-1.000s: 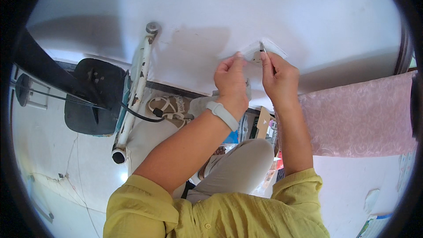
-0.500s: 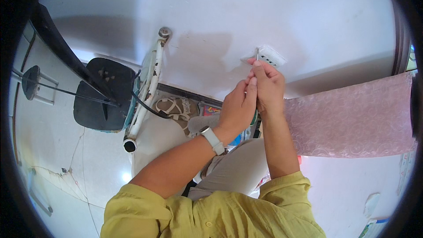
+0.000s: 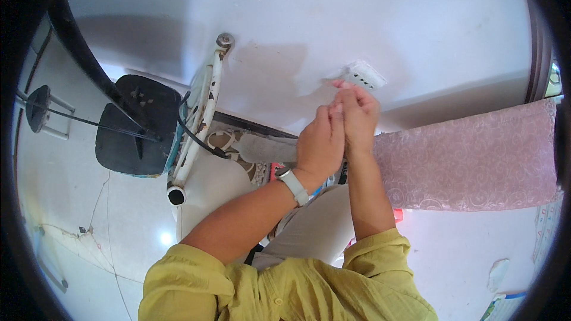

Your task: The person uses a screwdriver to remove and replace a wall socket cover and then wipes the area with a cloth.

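Both my hands are raised in front of the white wall, pressed against each other, with fingers closed. My right hand (image 3: 359, 116) pinches thumb and fingers together just below a white wall socket (image 3: 365, 75) with dark holes. My left hand (image 3: 319, 142), with a pale-strapped watch (image 3: 291, 184) on its wrist, sits against the right hand's lower edge, its thumb beside the right palm. What the fingers hold, if anything, is hidden. A small gap of wall shows between my right fingertips and the socket plate.
A chipped white metal frame (image 3: 199, 122) stands on the left, by a black stool seat (image 3: 134, 137) and a black cable (image 3: 199, 138). Sandals (image 3: 223, 141) and a grey soft-looking thing (image 3: 267, 148) lie below my hands. A pink patterned cover (image 3: 464, 157) is at the right.
My hands have drawn slightly down and away from the socket. The thin metallic tip that showed above my right fingers is out of sight. The grey thing below shows more.
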### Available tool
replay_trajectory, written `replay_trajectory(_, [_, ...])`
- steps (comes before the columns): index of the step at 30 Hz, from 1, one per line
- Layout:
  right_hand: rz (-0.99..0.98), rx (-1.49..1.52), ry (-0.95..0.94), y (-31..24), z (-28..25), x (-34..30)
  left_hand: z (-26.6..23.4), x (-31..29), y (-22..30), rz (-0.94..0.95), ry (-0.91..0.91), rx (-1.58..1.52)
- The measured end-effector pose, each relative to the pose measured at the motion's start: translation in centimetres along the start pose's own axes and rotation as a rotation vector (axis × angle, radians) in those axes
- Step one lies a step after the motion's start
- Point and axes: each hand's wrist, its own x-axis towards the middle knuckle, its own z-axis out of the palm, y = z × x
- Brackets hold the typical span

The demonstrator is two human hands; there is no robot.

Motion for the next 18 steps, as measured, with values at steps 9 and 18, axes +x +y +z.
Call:
replay_trajectory(9, [-0.063,-0.048,-0.012,-1.0,-1.2,-0.9,1.3,-1.5,0.7,0.127,-0.027,-0.06])
replay_trajectory(18, [0.147,-0.08,-0.145,0.6,-0.2,2.0,1.2,-0.1,-0.3,0.011,0.041,-0.178])
